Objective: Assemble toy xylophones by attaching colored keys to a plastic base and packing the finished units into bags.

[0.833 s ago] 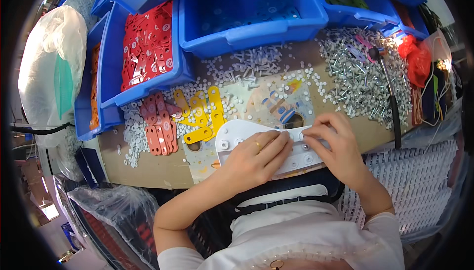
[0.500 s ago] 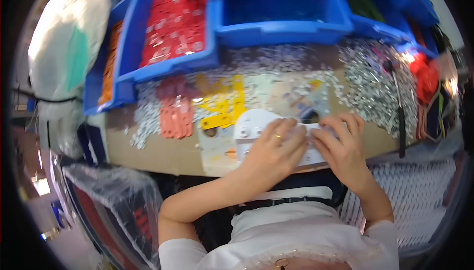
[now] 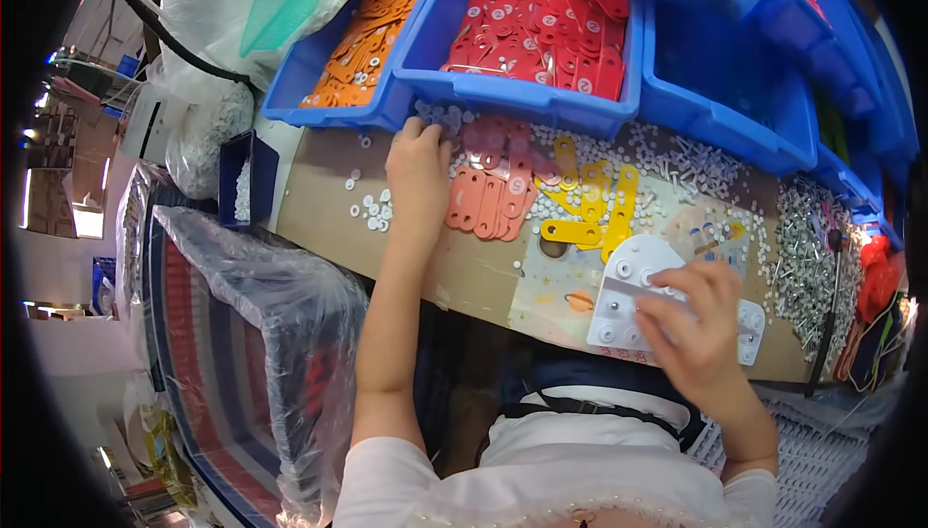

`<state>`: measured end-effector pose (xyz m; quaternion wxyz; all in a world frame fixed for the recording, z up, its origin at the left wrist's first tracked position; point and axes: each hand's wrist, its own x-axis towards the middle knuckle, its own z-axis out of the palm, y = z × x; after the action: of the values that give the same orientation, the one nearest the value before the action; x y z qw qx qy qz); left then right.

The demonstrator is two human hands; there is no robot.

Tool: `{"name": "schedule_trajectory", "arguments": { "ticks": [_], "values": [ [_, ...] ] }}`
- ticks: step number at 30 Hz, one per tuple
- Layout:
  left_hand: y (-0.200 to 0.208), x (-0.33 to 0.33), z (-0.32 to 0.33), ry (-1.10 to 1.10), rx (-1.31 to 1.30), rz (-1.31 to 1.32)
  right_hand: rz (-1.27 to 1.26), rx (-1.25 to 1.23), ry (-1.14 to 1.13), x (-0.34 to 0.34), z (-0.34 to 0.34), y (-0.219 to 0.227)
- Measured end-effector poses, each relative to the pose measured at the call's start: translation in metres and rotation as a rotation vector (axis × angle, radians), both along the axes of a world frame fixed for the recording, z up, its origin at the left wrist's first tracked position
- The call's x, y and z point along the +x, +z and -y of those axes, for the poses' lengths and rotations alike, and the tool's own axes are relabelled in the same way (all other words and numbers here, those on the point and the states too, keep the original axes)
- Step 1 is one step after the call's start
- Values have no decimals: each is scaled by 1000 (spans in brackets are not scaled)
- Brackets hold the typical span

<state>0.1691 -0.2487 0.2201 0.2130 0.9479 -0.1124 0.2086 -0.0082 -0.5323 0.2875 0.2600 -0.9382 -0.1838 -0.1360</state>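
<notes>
My left hand (image 3: 420,175) reaches to a pile of small white rings (image 3: 445,117) at the foot of the blue bins. Its fingers are curled down with the tips among the rings; what they pinch is hidden. My right hand (image 3: 701,325) hovers over a white plate with a rounded top (image 3: 628,282), thumb and forefinger curved with a gap between them. White rings and small metal studs sit in rows on the plate, which lies near the table's front edge. Part of it is behind my right hand.
Blue bins hold orange strips (image 3: 365,40) and red strips (image 3: 541,30). Salmon strips (image 3: 491,201) and yellow strips (image 3: 580,231) lie on the table (image 3: 464,277) among loose white rings. Metal pins (image 3: 807,257) are heaped at the right, beside a black-handled tool (image 3: 825,330).
My left hand has left the white plate and moved far left to the ring pile. My right hand has stayed at the plate, its fingers raised over it. The view has shifted left.
</notes>
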Motion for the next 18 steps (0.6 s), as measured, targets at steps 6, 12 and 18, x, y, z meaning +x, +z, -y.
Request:
{"name": "schedule_trajectory", "arguments": {
  "ticks": [6, 12, 18],
  "values": [
    [4, -9, 7, -21, -4, 44, -40, 104, 109, 3, -22, -9],
    [52, -118, 75, -402, -697, -463, -167, 438, -102, -16, -17, -9],
    [47, -186, 101, -544, -1252, -1275, -90, 555, -56, -76, 11, -24]
  ]
}}
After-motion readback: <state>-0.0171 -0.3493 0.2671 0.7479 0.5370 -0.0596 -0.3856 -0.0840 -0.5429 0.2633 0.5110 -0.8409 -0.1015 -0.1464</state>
